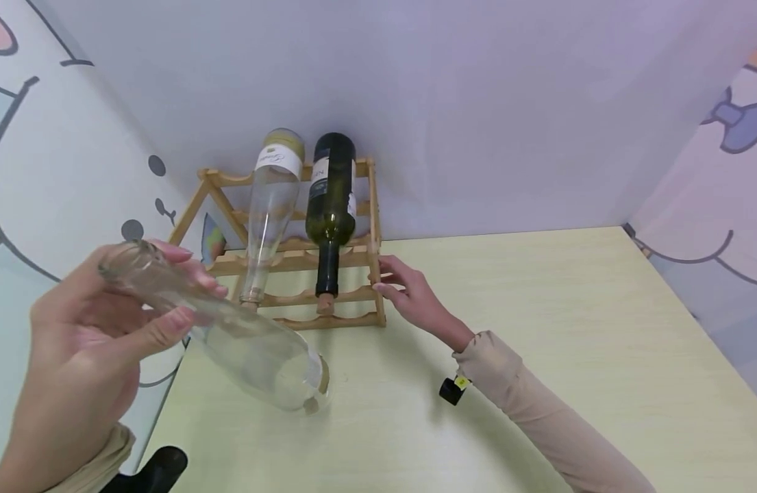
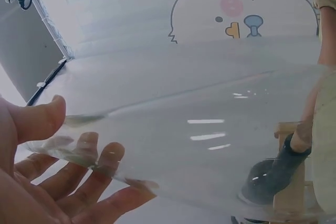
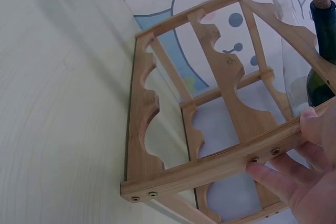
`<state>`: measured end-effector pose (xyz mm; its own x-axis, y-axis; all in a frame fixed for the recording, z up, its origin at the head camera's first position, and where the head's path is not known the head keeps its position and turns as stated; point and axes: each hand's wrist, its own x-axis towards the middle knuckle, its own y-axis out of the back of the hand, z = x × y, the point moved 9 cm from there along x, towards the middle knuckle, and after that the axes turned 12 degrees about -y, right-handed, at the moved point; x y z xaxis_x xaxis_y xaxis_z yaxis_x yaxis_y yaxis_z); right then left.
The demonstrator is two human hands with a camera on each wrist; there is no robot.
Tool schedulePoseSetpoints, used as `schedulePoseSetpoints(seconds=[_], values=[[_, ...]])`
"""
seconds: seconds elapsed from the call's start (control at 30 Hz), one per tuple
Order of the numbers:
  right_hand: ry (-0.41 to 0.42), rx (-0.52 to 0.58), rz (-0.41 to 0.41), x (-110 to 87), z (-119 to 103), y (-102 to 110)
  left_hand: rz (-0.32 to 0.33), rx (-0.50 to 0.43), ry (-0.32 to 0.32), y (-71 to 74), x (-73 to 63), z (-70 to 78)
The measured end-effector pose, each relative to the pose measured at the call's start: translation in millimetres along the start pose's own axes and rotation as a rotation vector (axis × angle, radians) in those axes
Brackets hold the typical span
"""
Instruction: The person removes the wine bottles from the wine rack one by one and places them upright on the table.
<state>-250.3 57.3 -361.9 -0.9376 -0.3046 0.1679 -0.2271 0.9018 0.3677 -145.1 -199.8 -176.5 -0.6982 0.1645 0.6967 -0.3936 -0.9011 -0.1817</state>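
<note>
My left hand [image 1: 88, 329] holds a clear glass bottle [image 1: 261, 352] by its neck, thumb on one side and fingers on the other. The bottle slants with its base down to the right, in front of a wooden wine rack [image 1: 347, 259]. In the left wrist view this bottle [image 2: 173, 145] spans most of the picture. My right hand [image 1: 412, 294] grips the rack's right side post, thumb and fingers around the wood [image 3: 231, 156]. On the rack's top lie a clear corked bottle [image 1: 273, 205] and a dark green corked bottle [image 1: 331, 198], necks toward me.
The rack stands on a pale wooden table [image 1: 538, 308] against a plain whitish back wall [image 1: 477, 123]. Cartoon-printed walls [image 1: 711, 205] rise at both sides. A black rounded object [image 1: 162, 465] shows at the lower left, below my left hand.
</note>
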Motion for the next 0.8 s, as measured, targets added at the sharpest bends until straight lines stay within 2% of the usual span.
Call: schedulePoseSetpoints(seconds=[0.17, 0.43, 0.7, 0.8], values=[[0.018, -0.011, -0.002, 4.1, 12, -3, -0.027, 0.031, 0.014, -15.6, -5.9, -6.9], [0.029, -0.003, 0.002, 3.2, 11, -1, -0.094, 0.243, 0.029, -32.2, -13.4, -22.0], [0.012, -0.006, -0.001, 2.1, 11, -2, -0.115, 0.271, 0.014, -40.6, -18.7, -31.1], [0.004, -0.010, 0.002, -3.0, -5, 2, -0.121, 0.280, -0.008, -45.5, -20.5, -34.3]])
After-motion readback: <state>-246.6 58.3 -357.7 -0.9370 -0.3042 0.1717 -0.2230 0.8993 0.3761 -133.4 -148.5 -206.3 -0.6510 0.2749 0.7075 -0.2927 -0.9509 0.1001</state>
